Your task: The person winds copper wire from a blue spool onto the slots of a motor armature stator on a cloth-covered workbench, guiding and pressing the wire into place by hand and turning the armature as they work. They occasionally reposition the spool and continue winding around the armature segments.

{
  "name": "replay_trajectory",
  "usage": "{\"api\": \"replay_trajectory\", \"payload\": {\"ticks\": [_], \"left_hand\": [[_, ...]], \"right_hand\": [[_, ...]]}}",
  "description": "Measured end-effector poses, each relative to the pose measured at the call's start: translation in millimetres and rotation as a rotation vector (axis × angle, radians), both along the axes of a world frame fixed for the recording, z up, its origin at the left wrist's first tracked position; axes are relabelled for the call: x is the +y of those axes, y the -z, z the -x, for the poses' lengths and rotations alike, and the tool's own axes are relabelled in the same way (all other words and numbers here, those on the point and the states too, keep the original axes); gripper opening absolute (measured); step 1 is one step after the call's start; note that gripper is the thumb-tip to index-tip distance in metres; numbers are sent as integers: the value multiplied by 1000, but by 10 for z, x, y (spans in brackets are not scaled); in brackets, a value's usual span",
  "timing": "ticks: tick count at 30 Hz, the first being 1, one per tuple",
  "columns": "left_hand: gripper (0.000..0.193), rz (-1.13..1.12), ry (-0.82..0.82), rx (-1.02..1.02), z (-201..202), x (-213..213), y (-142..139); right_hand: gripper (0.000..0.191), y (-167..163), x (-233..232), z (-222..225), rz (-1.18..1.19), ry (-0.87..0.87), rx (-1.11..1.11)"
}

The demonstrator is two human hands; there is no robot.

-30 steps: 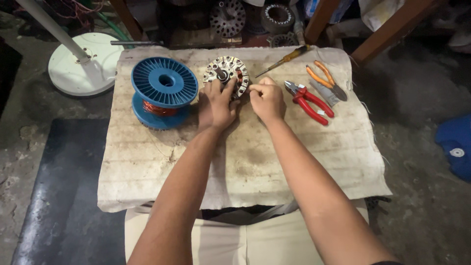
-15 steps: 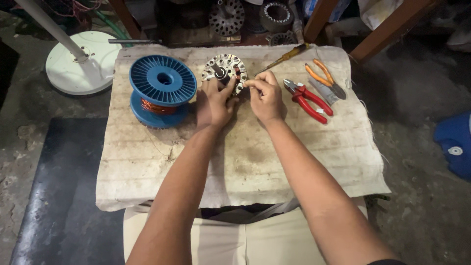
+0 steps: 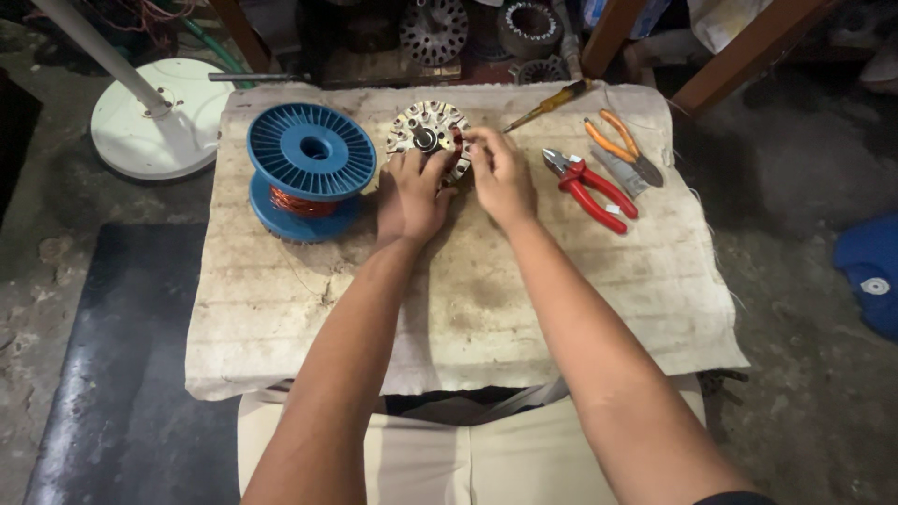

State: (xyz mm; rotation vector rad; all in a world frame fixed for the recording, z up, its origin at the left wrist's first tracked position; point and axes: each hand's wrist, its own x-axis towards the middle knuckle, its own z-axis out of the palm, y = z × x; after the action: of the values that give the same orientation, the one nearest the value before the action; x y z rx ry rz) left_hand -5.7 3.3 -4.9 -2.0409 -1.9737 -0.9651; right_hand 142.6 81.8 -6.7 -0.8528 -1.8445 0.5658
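A round metal motor stator (image 3: 426, 129) with slotted teeth lies on the cloth-covered board (image 3: 468, 309). My left hand (image 3: 410, 194) grips its near edge with the thumb on the core. My right hand (image 3: 500, 176) pinches at the stator's right side with closed fingertips; what it pinches is too fine to see. To the left, a blue spool (image 3: 310, 166) wound with copper wire stands on its flange, close to my left hand.
Red-handled pliers (image 3: 591, 186), orange-handled pliers (image 3: 625, 148) and a yellow-handled screwdriver (image 3: 547, 103) lie right of my hands. A white round fan base with its pole (image 3: 150, 126) stands on the floor at left. More stators (image 3: 435, 28) sit behind the board.
Both hands and the stator stay at the same spot on the board; my right fingertips have shifted slightly along the stator's right edge. The view has shifted a little.
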Motion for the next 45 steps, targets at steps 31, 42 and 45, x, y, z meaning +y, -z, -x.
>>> {"api": "replay_trajectory", "payload": {"ticks": [31,42,45], "left_hand": [[63,61,-22,2,-56,-40,-105],[64,47,-13,-14,-49,-47,-99],[63,75,-27,2,-53,-49,-98]], "right_hand": [[15,-200,-141,-1,178,344,-223],[17,-79,-70,-14,142,315,-292],[19,-51,-55,-39,258,276,-274]]}}
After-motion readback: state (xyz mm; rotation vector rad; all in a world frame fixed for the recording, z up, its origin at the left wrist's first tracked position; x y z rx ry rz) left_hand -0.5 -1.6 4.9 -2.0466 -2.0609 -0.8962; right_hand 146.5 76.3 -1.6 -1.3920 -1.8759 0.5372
